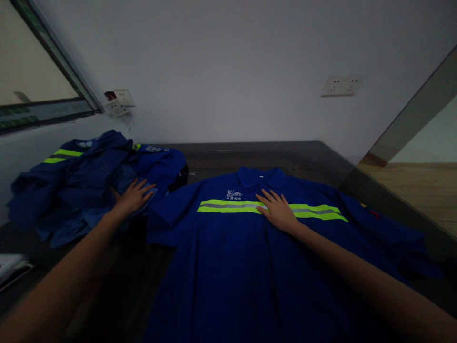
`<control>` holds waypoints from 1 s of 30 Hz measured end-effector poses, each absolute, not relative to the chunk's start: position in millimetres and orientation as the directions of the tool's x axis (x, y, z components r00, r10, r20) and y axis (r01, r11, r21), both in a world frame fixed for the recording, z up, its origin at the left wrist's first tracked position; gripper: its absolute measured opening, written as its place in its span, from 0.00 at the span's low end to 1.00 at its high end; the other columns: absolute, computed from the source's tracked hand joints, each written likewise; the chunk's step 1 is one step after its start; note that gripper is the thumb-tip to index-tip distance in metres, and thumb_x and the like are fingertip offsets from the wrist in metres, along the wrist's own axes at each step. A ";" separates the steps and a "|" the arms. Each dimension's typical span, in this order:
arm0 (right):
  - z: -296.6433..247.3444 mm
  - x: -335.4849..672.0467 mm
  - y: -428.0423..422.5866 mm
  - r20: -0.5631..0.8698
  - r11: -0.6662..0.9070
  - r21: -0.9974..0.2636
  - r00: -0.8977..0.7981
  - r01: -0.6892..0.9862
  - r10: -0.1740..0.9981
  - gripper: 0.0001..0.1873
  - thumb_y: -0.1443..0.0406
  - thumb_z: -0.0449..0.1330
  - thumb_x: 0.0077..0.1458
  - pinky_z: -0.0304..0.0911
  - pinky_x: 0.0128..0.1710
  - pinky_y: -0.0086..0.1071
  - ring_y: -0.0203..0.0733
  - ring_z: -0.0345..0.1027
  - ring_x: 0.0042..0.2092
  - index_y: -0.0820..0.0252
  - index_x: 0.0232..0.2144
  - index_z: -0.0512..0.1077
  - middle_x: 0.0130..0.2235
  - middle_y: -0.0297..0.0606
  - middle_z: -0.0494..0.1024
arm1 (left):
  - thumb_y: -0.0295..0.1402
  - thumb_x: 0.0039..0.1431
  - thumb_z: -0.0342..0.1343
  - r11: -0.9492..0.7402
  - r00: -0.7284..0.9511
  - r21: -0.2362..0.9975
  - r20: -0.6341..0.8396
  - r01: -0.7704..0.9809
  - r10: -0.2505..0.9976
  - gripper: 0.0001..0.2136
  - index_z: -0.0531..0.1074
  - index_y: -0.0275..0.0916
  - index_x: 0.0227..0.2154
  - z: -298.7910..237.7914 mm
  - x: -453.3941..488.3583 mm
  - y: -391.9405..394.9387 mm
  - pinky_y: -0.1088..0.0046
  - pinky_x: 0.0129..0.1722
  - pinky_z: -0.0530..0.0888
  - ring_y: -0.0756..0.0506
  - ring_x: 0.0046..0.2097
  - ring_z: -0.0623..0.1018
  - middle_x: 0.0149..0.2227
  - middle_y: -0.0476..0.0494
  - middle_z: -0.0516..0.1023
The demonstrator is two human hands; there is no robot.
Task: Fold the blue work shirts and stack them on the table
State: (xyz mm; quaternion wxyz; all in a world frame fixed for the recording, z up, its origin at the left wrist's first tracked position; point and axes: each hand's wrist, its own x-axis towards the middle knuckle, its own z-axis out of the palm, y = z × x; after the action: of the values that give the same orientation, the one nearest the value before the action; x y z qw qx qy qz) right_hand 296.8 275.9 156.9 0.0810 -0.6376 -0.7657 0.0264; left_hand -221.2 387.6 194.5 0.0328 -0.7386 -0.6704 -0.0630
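A blue work shirt (228, 247) lies spread front side up on a dark table, collar toward the wall. Across its chest runs a yellow-green and grey reflective stripe, with white lettering above it on the left. My right hand (278, 212) rests flat on the chest at the stripe, fingers spread. To the left is a heap of crumpled blue work clothes (82, 176), some with the same stripe. My left hand (134, 197) lies on the near right side of this heap with its fingers apart. The shirt's lower part is dark and runs out of view.
The dark table (221, 155) meets a white wall with a socket plate (341, 86) at right. More sockets (121, 99) are at left, beside a window frame (53, 52). A white object (12, 267) sits at the left edge. Wooden floor (414, 190) shows at right.
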 end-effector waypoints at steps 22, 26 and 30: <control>167.1 283.3 286.7 0.209 0.205 -0.131 -0.175 0.970 0.962 0.25 0.53 0.50 0.62 0.46 0.61 0.56 0.56 0.47 0.65 0.53 0.58 0.66 0.64 0.41 0.60 | 0.34 0.52 0.51 -0.497 0.477 0.449 0.167 0.742 0.863 0.30 0.61 0.35 0.61 196.9 -178.6 306.7 0.58 0.63 0.59 0.39 0.61 0.65 0.62 0.37 0.64; 184.8 255.4 314.9 0.393 0.262 -0.149 -0.186 0.953 0.901 0.21 0.60 0.52 0.61 0.52 0.59 0.49 0.52 0.54 0.62 0.56 0.55 0.69 0.61 0.43 0.65 | 0.31 0.47 0.50 -0.373 0.305 0.539 0.216 0.755 0.928 0.23 0.75 0.38 0.48 193.3 -171.4 328.1 0.58 0.60 0.64 0.39 0.55 0.72 0.52 0.40 0.75; 191.2 231.8 367.0 0.281 0.307 -0.182 -0.250 0.934 0.927 0.23 0.60 0.48 0.64 0.53 0.60 0.46 0.49 0.52 0.63 0.59 0.59 0.64 0.64 0.44 0.60 | 0.38 0.45 0.55 -0.145 0.047 0.811 0.143 0.567 0.989 0.18 0.78 0.36 0.39 198.2 -173.8 348.8 0.61 0.47 0.74 0.37 0.44 0.79 0.40 0.41 0.81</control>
State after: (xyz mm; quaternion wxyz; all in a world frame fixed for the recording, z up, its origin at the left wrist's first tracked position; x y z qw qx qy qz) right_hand 231.8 367.0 191.2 0.1696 -0.5884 -0.7905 -0.0109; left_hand -173.8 348.8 198.2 -0.2895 -0.6631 -0.5864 -0.3641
